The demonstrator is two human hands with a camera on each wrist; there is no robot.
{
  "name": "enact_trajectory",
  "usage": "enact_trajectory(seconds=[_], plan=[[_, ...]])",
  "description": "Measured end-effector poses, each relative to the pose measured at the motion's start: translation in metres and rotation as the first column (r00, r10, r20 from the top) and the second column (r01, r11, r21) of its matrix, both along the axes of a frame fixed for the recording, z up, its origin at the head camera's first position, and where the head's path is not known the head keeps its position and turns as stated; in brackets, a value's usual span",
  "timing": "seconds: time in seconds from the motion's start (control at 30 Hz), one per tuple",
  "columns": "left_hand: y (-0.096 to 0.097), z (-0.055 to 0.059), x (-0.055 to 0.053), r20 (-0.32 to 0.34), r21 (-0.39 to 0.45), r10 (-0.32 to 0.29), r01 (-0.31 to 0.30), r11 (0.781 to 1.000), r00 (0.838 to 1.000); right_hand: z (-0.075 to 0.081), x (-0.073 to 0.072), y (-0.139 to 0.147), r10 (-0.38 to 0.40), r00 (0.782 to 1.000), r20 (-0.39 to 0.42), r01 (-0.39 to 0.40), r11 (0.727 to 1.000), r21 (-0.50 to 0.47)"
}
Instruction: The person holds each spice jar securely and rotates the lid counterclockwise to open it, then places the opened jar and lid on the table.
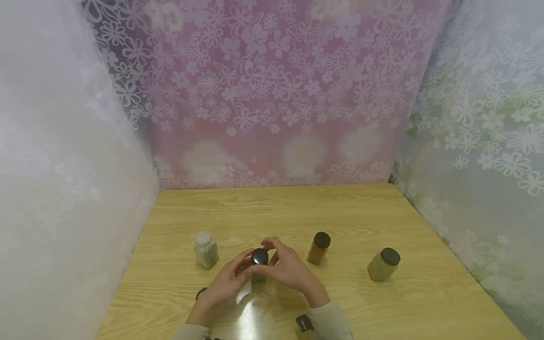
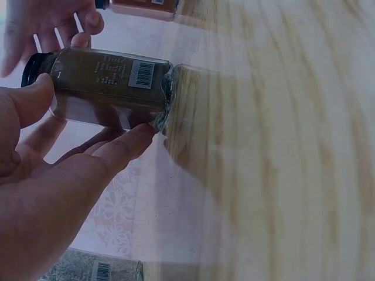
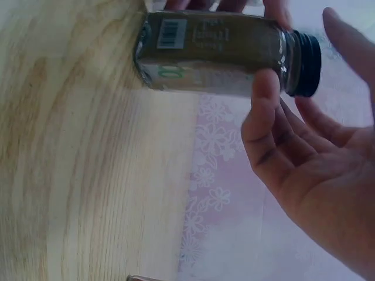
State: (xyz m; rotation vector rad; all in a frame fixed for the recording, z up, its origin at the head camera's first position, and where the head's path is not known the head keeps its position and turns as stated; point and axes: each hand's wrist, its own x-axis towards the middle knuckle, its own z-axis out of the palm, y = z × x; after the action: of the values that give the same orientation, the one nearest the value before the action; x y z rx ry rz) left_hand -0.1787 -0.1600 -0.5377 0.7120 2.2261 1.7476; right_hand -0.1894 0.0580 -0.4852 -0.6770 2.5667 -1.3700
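Observation:
A clear glass spice jar with brown contents and a black cap point(image 1: 259, 256) is between the two hands near the middle of the table. My left hand point(image 1: 231, 279) grips it, with the thumb by the neck and the fingers along the side, as the left wrist view shows. The jar point(image 2: 111, 79) is upright, its base at the tabletop. Around the cap is my right hand point(image 1: 290, 268), fingers loosely bent. In the right wrist view its thumb point(image 3: 345, 38) is apart from the cap, while one fingertip overlaps the jar's shoulder; whether it touches cannot be told.
Left of the hands stands a glass jar point(image 1: 206, 252) with a white top and pale contents. To the right are a reddish-brown jar point(image 1: 316, 252) and a pale greenish jar point(image 1: 380, 267), both black-capped. A black round edge point(image 1: 201, 293) shows behind the left wrist. Patterned cloth surrounds the table point(image 1: 272, 208).

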Motion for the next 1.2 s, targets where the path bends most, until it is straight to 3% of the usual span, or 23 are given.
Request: enact_trajectory(seconds=[0.13, 0.33, 0.6, 0.83, 1.07, 1.2], plan=[[-0.0008, -0.0005, 0.0001, 0.01, -0.001, -0.005, 0.005, 1.0, 1.0, -0.0016, -0.0004, -0.0032, -0.016, 1.0, -0.018, 0.016, 1.0, -0.023], [-0.0006, -0.001, -0.0009, 0.018, 0.008, -0.002, 0.002, 1.0, 1.0, -0.0005, 0.0009, 0.0011, 0.059, 0.994, -0.095, -0.061, 0.998, -0.01], [-0.0009, -0.0006, -0.0018, 0.022, 0.014, -0.007, 0.007, 1.0, 1.0, -0.0015, 0.0013, -0.0044, -0.024, 0.997, -0.071, 0.024, 1.0, -0.006], [-0.0003, -0.0025, -0.0028, 0.026, 0.017, 0.008, -0.008, 1.0, 1.0, -0.0014, 0.0008, -0.002, 0.039, 0.994, -0.098, -0.038, 0.999, 0.009], [-0.0004, -0.0025, -0.002, 0.024, 0.008, -0.003, 0.003, 1.0, 1.0, -0.0054, 0.0008, -0.0048, -0.018, 0.997, -0.073, 0.017, 1.0, -0.014], [0.0, -0.0021, -0.0018, 0.033, 0.012, 0.004, -0.005, 1.0, 0.999, -0.0037, 0.001, -0.0016, 0.029, 0.995, -0.097, -0.031, 0.999, -0.022]])
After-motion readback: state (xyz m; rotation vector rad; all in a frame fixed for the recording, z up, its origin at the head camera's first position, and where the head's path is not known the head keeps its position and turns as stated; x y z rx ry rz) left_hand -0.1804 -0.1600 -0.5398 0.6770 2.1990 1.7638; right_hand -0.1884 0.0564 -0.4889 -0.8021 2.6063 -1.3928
